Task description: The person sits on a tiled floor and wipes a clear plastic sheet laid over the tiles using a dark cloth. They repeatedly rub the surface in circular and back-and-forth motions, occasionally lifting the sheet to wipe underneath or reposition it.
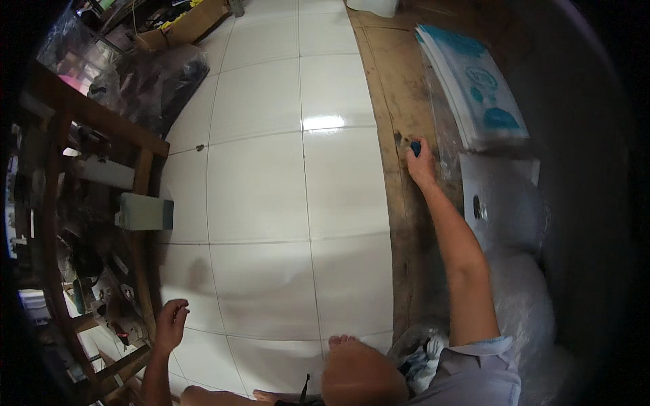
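Note:
At the right, my right hand (422, 162) reaches forward over the brown sheet (379, 88), its fingers closed round a small dark blue object (416, 147). Most of that object is hidden by the fingers, so its kind does not show. My left hand (173, 323) hangs over the white tiled floor (264, 196) at the lower left, beside the wooden frame (101, 115). Its fingers are loosely curved and a little apart, and nothing shows in them.
Right of my right hand lie a stack of white and turquoise printed plastic bags (484, 88) and clear plastic wrapping (508, 210). A grey-green box (145, 212) sits by the wooden frame. Farther left are a dark plastic bag (159, 81) and a cardboard box (186, 26).

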`<action>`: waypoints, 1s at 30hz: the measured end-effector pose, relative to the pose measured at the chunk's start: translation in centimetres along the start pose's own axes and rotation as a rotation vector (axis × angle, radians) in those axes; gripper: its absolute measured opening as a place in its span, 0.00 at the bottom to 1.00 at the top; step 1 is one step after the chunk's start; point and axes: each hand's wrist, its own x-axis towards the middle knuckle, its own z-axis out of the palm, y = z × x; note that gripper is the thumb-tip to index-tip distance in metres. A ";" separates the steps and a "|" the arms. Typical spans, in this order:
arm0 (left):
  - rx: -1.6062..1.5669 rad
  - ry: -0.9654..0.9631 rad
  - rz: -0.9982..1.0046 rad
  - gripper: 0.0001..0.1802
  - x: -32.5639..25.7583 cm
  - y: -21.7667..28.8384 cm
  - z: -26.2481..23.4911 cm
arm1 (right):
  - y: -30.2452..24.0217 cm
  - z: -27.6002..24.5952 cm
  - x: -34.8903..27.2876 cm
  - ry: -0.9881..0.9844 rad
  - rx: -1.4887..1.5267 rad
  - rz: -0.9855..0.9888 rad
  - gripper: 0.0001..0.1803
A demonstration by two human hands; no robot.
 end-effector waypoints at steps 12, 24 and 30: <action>0.165 -0.235 0.370 0.22 34.1 35.1 -1.2 | 5.9 3.0 6.0 0.027 -0.514 -0.168 0.25; -0.656 0.425 0.379 0.50 84.0 66.1 7.6 | 6.8 2.6 4.1 -0.033 -0.447 -0.192 0.20; -0.614 0.481 0.472 0.14 93.0 69.0 3.4 | 5.7 3.5 4.2 -0.049 -0.445 -0.183 0.21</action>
